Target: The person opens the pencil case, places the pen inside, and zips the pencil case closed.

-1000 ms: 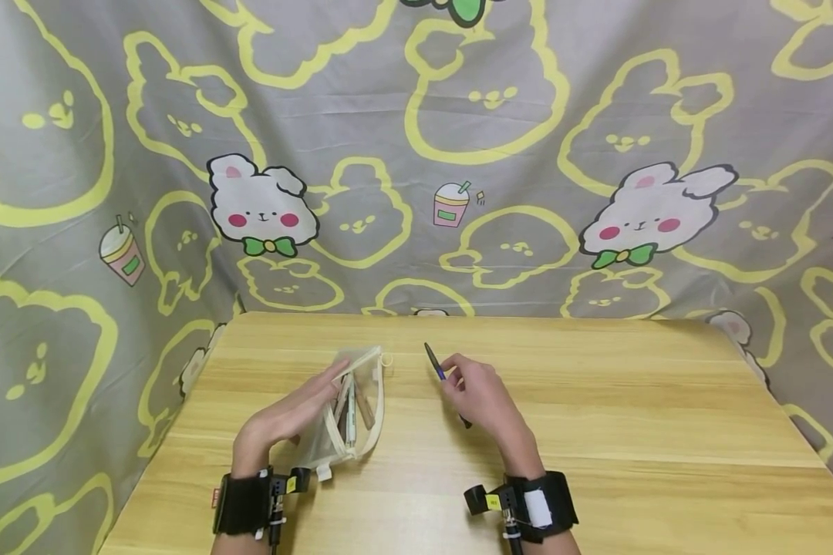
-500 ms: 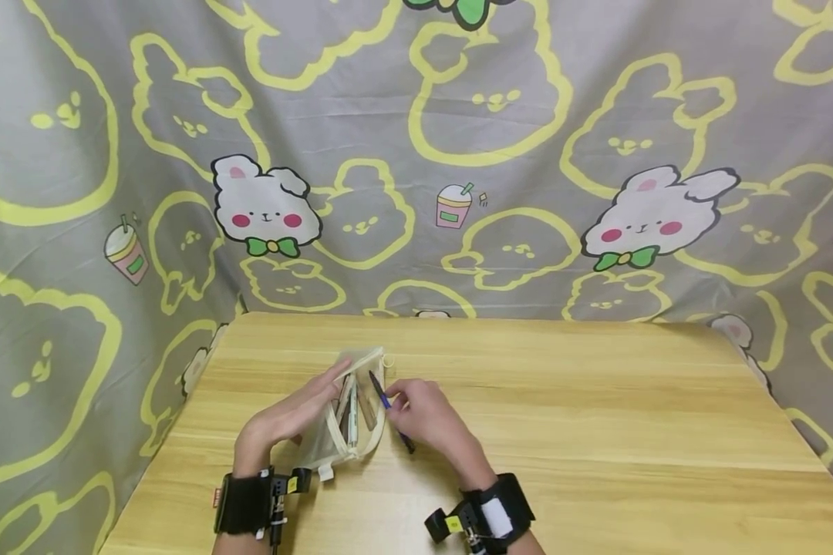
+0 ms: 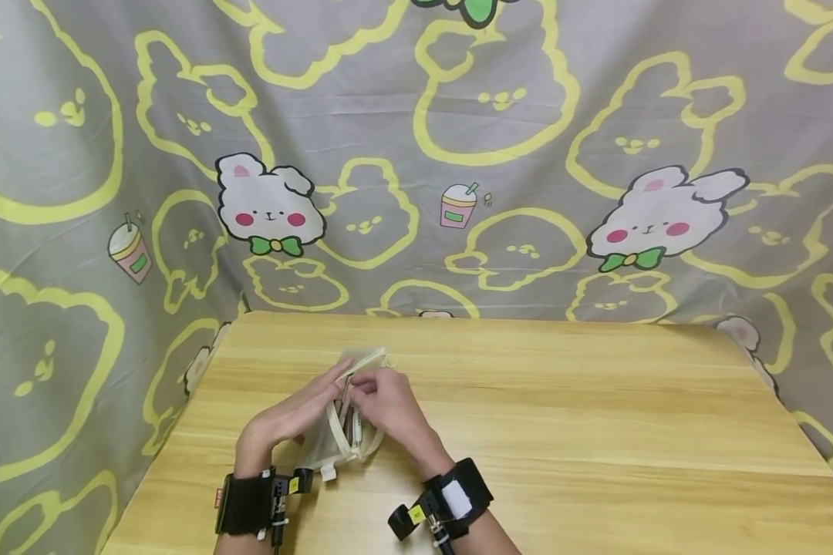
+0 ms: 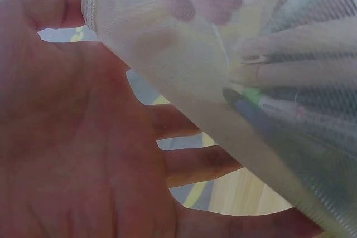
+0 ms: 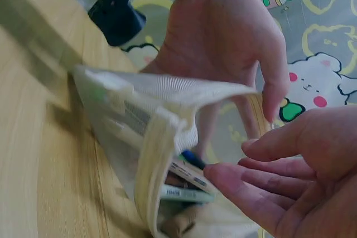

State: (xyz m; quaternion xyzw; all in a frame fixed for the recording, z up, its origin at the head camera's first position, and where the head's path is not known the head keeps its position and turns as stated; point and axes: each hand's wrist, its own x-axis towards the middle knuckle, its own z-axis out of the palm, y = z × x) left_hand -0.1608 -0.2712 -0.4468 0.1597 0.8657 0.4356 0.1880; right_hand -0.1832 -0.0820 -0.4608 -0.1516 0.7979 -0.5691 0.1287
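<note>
A whitish mesh pouch (image 3: 328, 445) lies on the wooden table (image 3: 562, 432) with its zip mouth gaping. My left hand (image 3: 295, 412) lies flat against the pouch's left side, fingers straight and spread behind the mesh, propping it up. In the left wrist view the palm (image 4: 72, 137) is bare and the pouch (image 4: 223, 82) shows several pens (image 4: 290, 110) through the mesh. My right hand (image 3: 382, 401) hovers over the mouth. The right wrist view shows its fingers (image 5: 262, 193) loosely extended at the opening with nothing between them, beside the pens (image 5: 187, 179) inside the pouch (image 5: 122, 115).
A grey cloth with yellow bunny outlines (image 3: 416, 154) hangs behind and beside the table. Bare wood stretches to the right of my hands. The table's left edge (image 3: 180, 416) is close to the left hand. Black camera straps sit on both wrists.
My right hand carried a dark pen from the table's middle leftward to the pouch mouth; the pen has left its fingers. The left hand has not moved.
</note>
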